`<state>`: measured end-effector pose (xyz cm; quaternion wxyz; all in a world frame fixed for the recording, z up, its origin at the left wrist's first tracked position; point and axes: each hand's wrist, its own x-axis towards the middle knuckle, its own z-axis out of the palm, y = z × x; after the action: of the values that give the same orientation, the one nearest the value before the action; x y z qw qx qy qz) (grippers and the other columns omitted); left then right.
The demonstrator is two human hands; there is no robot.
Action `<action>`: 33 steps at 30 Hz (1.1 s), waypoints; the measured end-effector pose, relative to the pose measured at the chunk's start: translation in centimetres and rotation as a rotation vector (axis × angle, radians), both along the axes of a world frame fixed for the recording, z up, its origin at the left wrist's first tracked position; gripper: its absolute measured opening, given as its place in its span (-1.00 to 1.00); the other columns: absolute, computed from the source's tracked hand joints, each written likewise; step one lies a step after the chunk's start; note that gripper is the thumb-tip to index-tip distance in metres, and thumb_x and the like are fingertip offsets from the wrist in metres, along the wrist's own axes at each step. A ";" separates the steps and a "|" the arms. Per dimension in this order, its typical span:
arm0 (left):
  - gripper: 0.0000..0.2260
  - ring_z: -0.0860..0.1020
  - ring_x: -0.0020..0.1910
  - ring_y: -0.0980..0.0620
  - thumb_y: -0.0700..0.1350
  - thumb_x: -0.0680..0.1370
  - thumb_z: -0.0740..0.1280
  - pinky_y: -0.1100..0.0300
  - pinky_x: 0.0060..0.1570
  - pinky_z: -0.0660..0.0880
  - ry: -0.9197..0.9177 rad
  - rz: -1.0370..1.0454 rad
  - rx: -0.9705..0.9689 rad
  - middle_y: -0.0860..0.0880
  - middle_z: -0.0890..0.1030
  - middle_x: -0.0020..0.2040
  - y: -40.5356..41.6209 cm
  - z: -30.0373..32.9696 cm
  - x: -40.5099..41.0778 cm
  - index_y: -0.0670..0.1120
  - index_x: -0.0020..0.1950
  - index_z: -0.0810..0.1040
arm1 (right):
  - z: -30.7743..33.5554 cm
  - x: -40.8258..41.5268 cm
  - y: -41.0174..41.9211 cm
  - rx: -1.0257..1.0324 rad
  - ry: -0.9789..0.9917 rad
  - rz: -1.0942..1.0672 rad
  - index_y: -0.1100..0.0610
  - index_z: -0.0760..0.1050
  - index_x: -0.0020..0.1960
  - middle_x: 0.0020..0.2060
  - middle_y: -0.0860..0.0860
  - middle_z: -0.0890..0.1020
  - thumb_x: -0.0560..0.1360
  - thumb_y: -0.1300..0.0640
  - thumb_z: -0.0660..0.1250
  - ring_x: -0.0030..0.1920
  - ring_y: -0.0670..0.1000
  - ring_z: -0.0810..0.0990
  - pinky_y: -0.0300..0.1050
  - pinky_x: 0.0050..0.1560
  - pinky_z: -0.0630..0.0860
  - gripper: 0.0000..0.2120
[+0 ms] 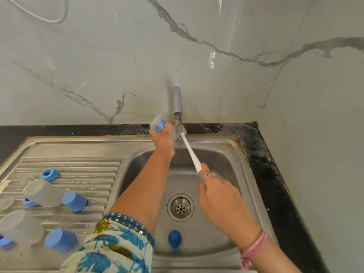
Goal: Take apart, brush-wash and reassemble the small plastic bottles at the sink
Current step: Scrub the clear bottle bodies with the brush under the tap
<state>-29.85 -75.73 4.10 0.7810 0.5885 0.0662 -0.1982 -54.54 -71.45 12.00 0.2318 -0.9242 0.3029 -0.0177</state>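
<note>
A person stands at a steel sink [226, 143] set in a black counter [262, 154] against a marbled wall. On the ribbed draining board [94, 168] at the left lie bottle parts: two cloudy clear bottle bodies [40, 192] on their sides, several blue caps [74, 200] and a blue ring [49, 174] farther back. The left hand [163, 137], reaching out from a blue flowered sleeve [110, 247], has its fingers curled around a small clear bottle [160, 124] with a blue sticker, held just under the tap [177, 101]. The brush [190, 148] has its bristle head at the mouth of this bottle, its white handle slanting down to the right hand [218, 192], whose fingers wrap around the handle's end. A pink band circles that wrist. One blue cap [174, 238] rests in the basin, in front of the drain [180, 207].
</note>
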 end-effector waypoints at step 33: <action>-0.48 0.61 0.02 -0.04 -0.10 0.45 0.51 0.01 0.01 0.61 0.159 -0.033 -0.164 -0.10 0.55 0.09 0.0 2.1 -2.8 -0.06 0.27 0.28 | 0.7 1.8 -1.0 -0.048 0.014 -0.024 0.16 -0.02 0.56 0.06 0.16 0.53 0.62 0.20 0.06 0.01 0.16 0.57 -0.07 -0.16 0.34 -0.46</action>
<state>-32.64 -75.70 6.19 0.8155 0.5062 0.1018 -0.2616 -52.77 -72.45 12.74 0.2072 -0.9259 0.3151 -0.0213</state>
